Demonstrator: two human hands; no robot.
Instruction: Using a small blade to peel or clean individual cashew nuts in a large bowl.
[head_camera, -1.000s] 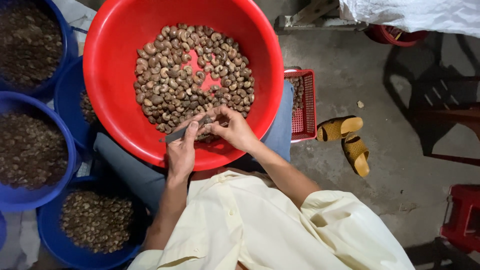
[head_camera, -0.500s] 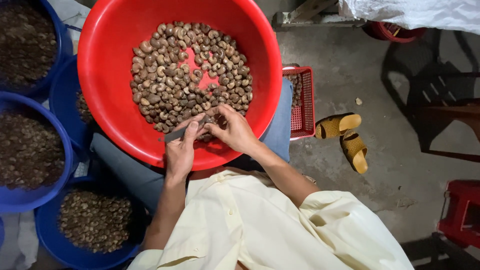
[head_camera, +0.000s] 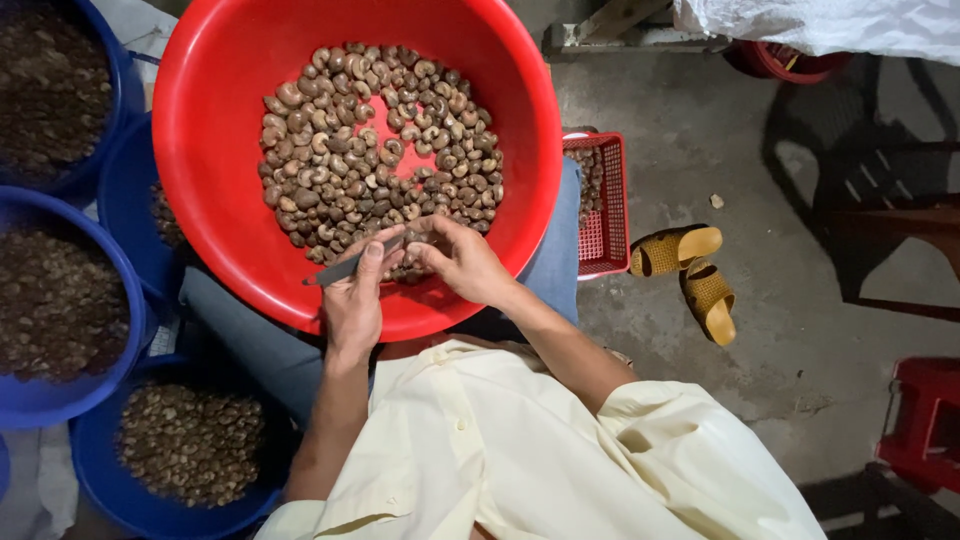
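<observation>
A big red basin (head_camera: 225, 210) rests on my lap and holds a heap of brown cashew nuts (head_camera: 375, 140). My left hand (head_camera: 352, 300) grips a small grey knife (head_camera: 340, 269), its blade pointing left over the basin's near side. My right hand (head_camera: 462, 262) pinches a single nut (head_camera: 416, 238) at the near edge of the heap, right against the knife's tip end. Both hands meet over the basin's near wall.
Several blue tubs of dark nuts and shells stand at the left (head_camera: 60, 300), one near my left elbow (head_camera: 190, 445). A small red crate (head_camera: 605, 205) sits right of my knee. Yellow sandals (head_camera: 695, 275) lie on the concrete floor; red stools (head_camera: 925, 420) stand at right.
My left hand and the knife have shifted slightly left and up. My right hand has closed in on a nut. The view has drifted a little.
</observation>
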